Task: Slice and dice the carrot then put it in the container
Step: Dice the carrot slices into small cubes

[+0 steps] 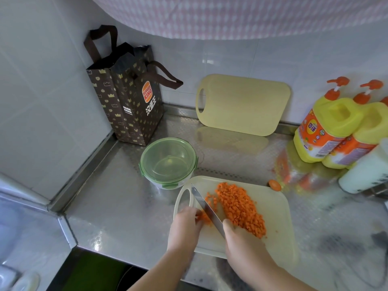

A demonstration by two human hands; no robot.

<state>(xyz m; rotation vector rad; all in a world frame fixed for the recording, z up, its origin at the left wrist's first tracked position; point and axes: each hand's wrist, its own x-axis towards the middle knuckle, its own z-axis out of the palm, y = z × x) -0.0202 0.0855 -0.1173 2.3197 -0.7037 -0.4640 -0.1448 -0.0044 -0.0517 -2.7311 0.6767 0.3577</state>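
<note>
While the right hand (241, 242) wraps round the handle of the knife (206, 208) (the handle itself is hidden inside the fist), the thin steel blade slants away to the far left, its edge down on the board (275, 223). The left hand (184, 225) sits just left of the blade, fingers curled down and pinching the last uncut bit of carrot (202, 218) against the board. Right of the blade lies the dice (239, 208), a long heap of small orange cubes running from the far middle of the board toward the right hand, with a few loose cubes between heap and blade.

The board is a pale, smooth plastic rectangle with rounded corners and an oval handle hole at its left end. It lies flat on a steel counter (117, 206) with a fine embossed pattern. Touching the board's far left corner is the container (168, 162), a round clear bowl under a translucent green lid with clip tabs. A rounded carrot stub (275, 185) rests on the counter at the board's far right corner.

Farther back, a second board (243, 103), cream-yellow, leans on the tiled wall. A dark paper bag (130, 97) with printed crowns stands in the far left corner, and yellow pump bottles (327, 127) with orange tops crowd the right.
</note>
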